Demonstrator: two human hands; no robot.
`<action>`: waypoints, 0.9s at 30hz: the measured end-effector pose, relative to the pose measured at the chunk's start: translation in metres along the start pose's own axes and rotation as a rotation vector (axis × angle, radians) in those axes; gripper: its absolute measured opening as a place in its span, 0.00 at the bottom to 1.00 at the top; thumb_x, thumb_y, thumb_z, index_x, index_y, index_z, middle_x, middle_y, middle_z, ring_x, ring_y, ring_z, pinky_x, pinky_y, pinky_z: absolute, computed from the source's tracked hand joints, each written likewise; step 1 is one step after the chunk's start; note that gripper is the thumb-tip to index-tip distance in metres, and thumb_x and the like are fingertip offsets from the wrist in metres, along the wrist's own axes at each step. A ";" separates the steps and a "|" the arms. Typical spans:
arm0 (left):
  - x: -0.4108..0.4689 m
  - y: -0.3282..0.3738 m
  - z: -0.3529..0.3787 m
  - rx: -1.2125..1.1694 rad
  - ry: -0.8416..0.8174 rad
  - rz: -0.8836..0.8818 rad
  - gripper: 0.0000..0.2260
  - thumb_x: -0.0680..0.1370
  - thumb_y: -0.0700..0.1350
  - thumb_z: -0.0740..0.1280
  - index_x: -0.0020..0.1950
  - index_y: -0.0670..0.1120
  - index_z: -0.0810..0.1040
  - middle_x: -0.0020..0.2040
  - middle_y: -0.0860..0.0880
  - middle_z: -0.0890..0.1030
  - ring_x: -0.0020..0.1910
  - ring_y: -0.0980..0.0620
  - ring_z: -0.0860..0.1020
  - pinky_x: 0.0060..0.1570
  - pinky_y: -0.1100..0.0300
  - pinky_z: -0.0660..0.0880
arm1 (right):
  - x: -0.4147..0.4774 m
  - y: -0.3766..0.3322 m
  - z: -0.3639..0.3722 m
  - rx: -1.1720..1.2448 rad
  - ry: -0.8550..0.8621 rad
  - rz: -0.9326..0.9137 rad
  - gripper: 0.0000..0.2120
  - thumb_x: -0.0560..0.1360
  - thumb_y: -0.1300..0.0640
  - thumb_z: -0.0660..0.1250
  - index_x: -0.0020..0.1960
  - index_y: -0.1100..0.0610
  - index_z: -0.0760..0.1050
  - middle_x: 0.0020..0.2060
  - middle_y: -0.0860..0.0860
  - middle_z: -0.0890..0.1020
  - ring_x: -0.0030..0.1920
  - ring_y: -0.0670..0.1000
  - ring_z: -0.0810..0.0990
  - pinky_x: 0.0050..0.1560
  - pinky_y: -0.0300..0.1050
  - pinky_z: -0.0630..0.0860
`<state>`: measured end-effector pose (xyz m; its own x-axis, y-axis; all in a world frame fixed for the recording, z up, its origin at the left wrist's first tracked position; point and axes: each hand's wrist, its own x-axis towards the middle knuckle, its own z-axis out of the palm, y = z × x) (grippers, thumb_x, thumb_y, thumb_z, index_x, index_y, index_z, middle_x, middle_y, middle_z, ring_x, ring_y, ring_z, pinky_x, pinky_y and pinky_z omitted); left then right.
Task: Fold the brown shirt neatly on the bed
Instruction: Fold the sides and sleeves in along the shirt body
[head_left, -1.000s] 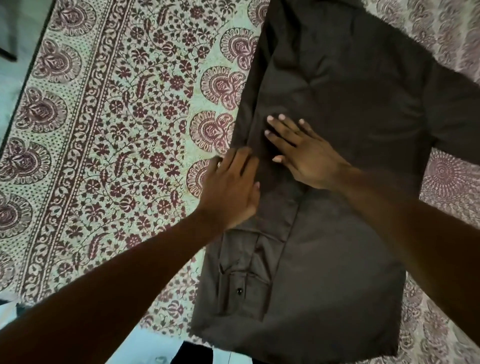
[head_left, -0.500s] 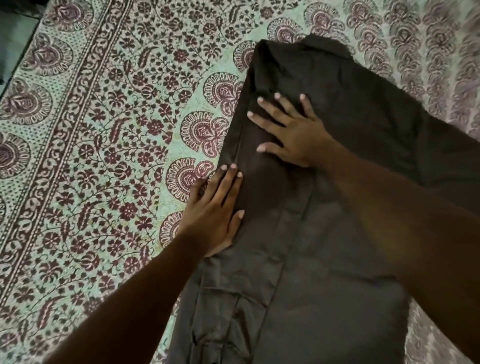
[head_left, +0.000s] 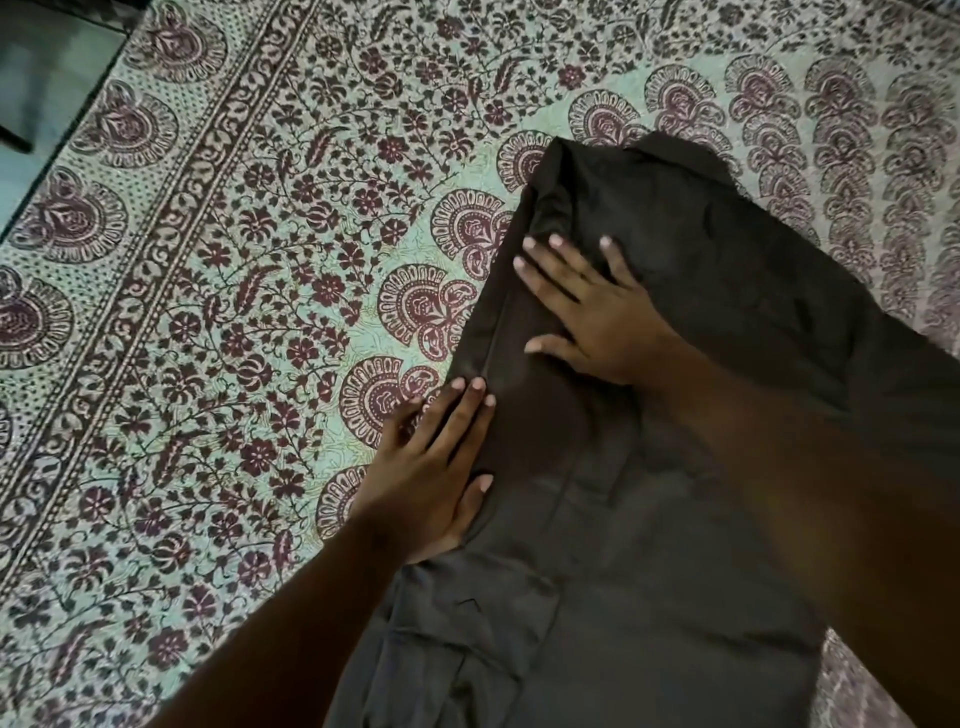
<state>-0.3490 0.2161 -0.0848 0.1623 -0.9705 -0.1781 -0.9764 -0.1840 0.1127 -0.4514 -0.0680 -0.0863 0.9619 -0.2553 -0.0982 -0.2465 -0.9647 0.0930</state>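
Observation:
The brown shirt lies spread on the bed, its left side folded inward with a long sleeve strip running down that edge. My left hand lies flat on the folded left edge, fingers together, partly on the bedsheet. My right hand presses flat on the shirt higher up near the shoulder, fingers spread. Neither hand grips the cloth. The right sleeve stretches off toward the right edge of the view, partly hidden by my right forearm.
A green bedsheet with maroon floral and paisley print covers the bed around the shirt. The bed's left edge and a strip of floor show at the top left corner.
Both hands have slid up along the folded left edge toward the shirt's shoulder. The view has shifted so the collar end now shows and the cuff has dropped lower.

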 end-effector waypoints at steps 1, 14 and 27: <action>0.000 0.000 0.000 0.002 -0.004 0.000 0.34 0.81 0.59 0.57 0.84 0.44 0.56 0.84 0.44 0.54 0.83 0.45 0.55 0.74 0.42 0.61 | 0.013 0.009 0.001 -0.013 0.008 0.042 0.39 0.81 0.27 0.44 0.84 0.49 0.52 0.83 0.48 0.55 0.83 0.52 0.53 0.79 0.68 0.49; 0.000 0.000 0.000 -0.022 -0.012 -0.005 0.35 0.81 0.59 0.57 0.84 0.44 0.56 0.85 0.45 0.54 0.83 0.45 0.56 0.73 0.41 0.62 | 0.008 -0.021 -0.028 0.199 0.100 0.284 0.40 0.83 0.32 0.46 0.84 0.59 0.49 0.84 0.54 0.50 0.84 0.56 0.47 0.81 0.63 0.46; -0.003 0.002 0.000 0.019 0.020 0.000 0.34 0.81 0.59 0.56 0.84 0.45 0.55 0.84 0.46 0.55 0.83 0.47 0.55 0.75 0.44 0.59 | -0.021 -0.036 -0.005 0.072 0.072 0.539 0.40 0.82 0.30 0.45 0.84 0.56 0.52 0.84 0.53 0.53 0.84 0.57 0.49 0.77 0.72 0.42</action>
<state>-0.3511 0.2189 -0.0842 0.1653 -0.9734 -0.1587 -0.9789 -0.1816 0.0941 -0.4625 -0.0270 -0.0823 0.7018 -0.7122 0.0132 -0.7120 -0.7008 0.0430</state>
